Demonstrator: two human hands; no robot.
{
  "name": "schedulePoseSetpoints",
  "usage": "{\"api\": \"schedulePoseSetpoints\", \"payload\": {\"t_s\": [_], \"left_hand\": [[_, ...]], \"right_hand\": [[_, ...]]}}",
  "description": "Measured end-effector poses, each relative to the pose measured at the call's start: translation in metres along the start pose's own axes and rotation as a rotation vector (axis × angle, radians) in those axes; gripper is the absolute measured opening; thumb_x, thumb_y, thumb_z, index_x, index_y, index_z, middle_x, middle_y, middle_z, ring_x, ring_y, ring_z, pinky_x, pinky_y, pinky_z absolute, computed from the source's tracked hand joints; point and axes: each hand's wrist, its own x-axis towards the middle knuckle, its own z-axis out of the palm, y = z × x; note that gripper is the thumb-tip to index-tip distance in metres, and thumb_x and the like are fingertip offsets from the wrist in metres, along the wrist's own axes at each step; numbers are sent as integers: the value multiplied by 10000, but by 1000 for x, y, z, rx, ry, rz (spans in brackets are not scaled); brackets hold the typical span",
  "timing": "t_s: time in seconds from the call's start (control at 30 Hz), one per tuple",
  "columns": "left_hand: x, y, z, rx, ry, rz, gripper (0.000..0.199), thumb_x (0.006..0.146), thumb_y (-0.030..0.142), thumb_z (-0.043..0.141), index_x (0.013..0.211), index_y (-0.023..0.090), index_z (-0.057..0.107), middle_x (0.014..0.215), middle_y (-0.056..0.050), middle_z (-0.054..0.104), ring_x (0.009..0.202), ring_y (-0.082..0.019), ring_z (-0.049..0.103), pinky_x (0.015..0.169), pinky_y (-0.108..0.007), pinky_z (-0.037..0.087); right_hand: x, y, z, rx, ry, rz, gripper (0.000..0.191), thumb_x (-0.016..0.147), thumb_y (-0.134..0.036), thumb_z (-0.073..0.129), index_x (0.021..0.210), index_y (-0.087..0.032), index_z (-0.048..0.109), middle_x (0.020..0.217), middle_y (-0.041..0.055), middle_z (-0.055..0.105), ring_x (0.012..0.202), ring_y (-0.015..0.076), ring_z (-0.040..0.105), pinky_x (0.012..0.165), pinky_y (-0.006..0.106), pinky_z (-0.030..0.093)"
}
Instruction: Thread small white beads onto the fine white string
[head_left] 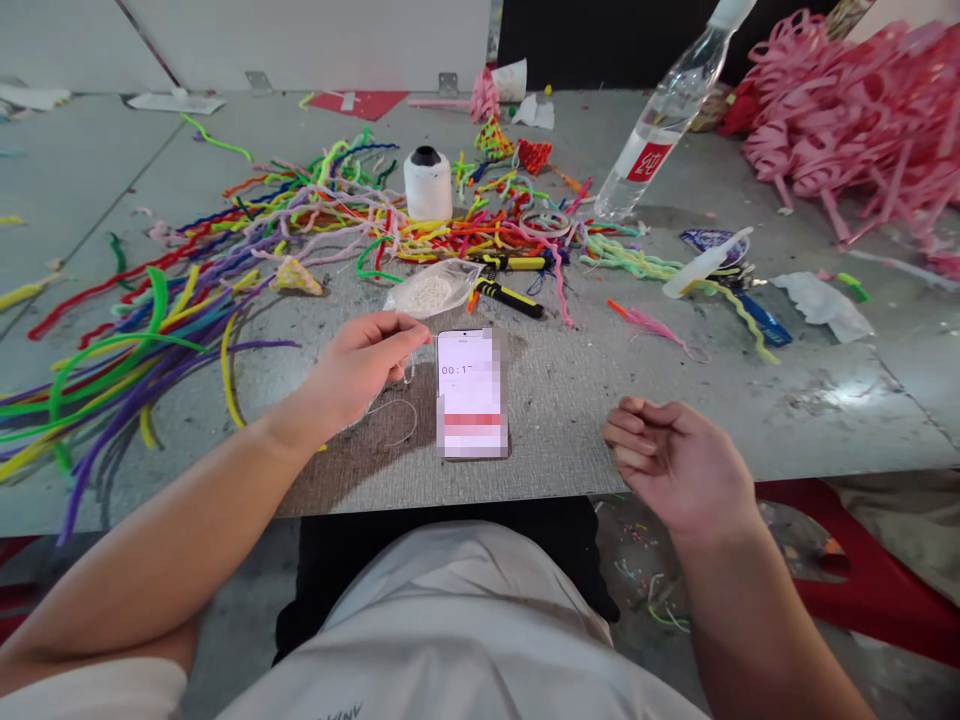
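My left hand is closed in a pinch on a thin white thread. The thread hangs below the fingers and curls in a loop over the table. Just beyond that hand lies a clear plastic bag with small white beads in it. A phone with a running timer on its screen lies to the right of the hand, partly blurred. My right hand is held over the table's front edge, palm up and fingers curled in. What those fingers hold, if anything, is hidden.
Colourful pipe cleaners spread across the left and middle. Behind the bag stand a white thread spool and yellow-black cutters. A tilted water bottle, a white tube and a pink ribbon heap are to the right.
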Motion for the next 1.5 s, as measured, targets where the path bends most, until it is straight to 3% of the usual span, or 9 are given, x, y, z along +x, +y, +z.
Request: {"api": "schedulePoseSetpoints", "payload": {"t_s": [0.13,0.3,0.53,0.63,0.77,0.93,1.07,1.27,1.5], "left_hand": [[-1,2,2,-30,21,-24,198,851,390,814,852,193,789,592,32,491,519,-95,400,497,-286,254],[-3,3,2,-29,11,-8,195,865,380,810,852,187,787,595,27,508,519,-96,414,493,-284,250],[-1,-2,0,-37,13,-15,198,881,382,806,883,184,805,592,23,505,525,-100,420,495,-281,235],[0,-3,0,-42,19,-19,189,877,376,799,866,187,799,589,26,500,524,-98,417,495,-284,231],[-1,-1,1,-57,10,-25,172,857,356,808,856,185,791,580,35,482,522,-95,413,495,-285,226],[-1,4,4,-110,-14,-41,153,817,323,820,801,183,759,567,46,467,510,-92,394,497,-282,270],[-2,6,5,-99,-17,-39,171,822,327,820,790,177,745,578,46,460,514,-88,390,496,-281,258],[-3,4,4,-101,-20,-29,170,866,320,798,828,160,752,613,43,464,531,-78,397,499,-268,239],[-3,2,3,-97,-28,-30,201,888,362,786,866,163,766,607,53,433,523,-80,378,493,-280,203]], "right_hand": [[2,17,6,-248,130,-258,256,922,-429,673,742,-253,626,545,-85,269,473,107,218,432,269,190],[6,33,14,-1078,20,-602,224,937,-411,768,1026,-218,840,637,-1,669,532,143,534,563,308,427],[14,42,23,-1250,-29,-671,264,1043,-365,595,945,-234,803,819,72,818,687,206,709,675,337,475],[7,39,32,-979,49,-503,175,973,-373,642,870,-238,686,596,-11,578,534,149,488,555,295,353],[-5,22,42,-52,-58,37,151,878,-339,608,781,-268,516,587,-82,295,483,116,221,415,238,199],[-9,18,55,309,-165,259,157,822,-301,661,725,-217,571,671,-24,425,533,99,306,397,202,165],[-19,38,71,-97,-284,-29,331,925,-369,660,636,-209,635,535,-50,379,482,93,305,450,240,256],[-24,64,88,-975,-415,-818,176,1038,-257,672,977,-189,823,805,67,798,687,179,707,636,295,513],[-17,76,86,-1202,-432,-933,221,1052,-162,628,905,-190,790,783,45,788,688,184,736,620,289,497]]}}
